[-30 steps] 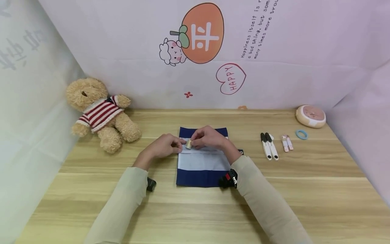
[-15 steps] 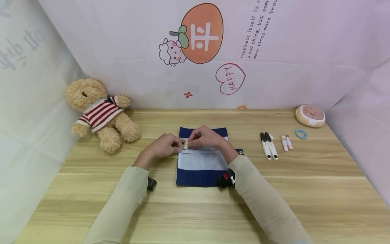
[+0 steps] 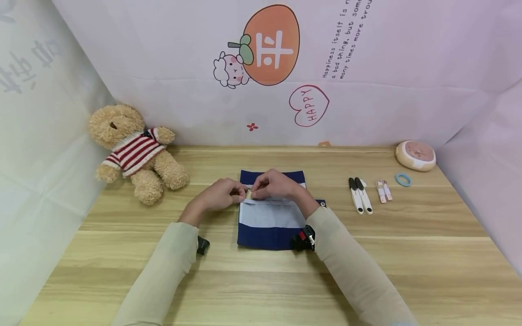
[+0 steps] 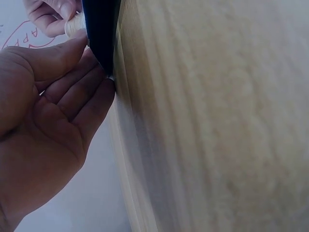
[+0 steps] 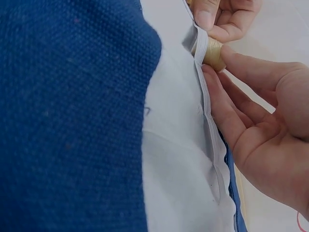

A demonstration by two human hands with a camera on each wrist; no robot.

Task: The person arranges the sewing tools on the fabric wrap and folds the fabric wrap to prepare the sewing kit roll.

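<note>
Thread spool point(image 5: 215, 54), a single pale-yellow one, sits at the far-left part of one navy-and-white cloth pouch point(image 3: 265, 237), partly tucked behind the white elastic edge point(image 5: 206, 92). We see the right hand point(image 3: 277, 184) pinching it between thumb and fingertips, while the left hand point(image 3: 222, 194) pinches the pouch's left edge just beside it. On the pouch we count two navy bands, one near and one far, with white lining between, and one metal snap point(image 3: 322, 203) on the tab at its right.

Well to the right, we count two slim black-and-white tools point(image 3: 360, 195) lying side by side; whether they are joined, we cannot tell. Beyond them lie two small pink-and-white patterned pieces point(image 3: 384, 191), then one blue ring point(image 3: 403, 179), and, in the far-right corner, one rounded cream case point(image 3: 416, 155) with a pinkish top. One teddy bear point(image 3: 136, 151) in a red-and-white striped sweater leans at far left. We see one wood-grain table point(image 3: 244, 290) under everything, and two beige sleeves point(image 3: 163, 271) reaching in from the near side.
</note>
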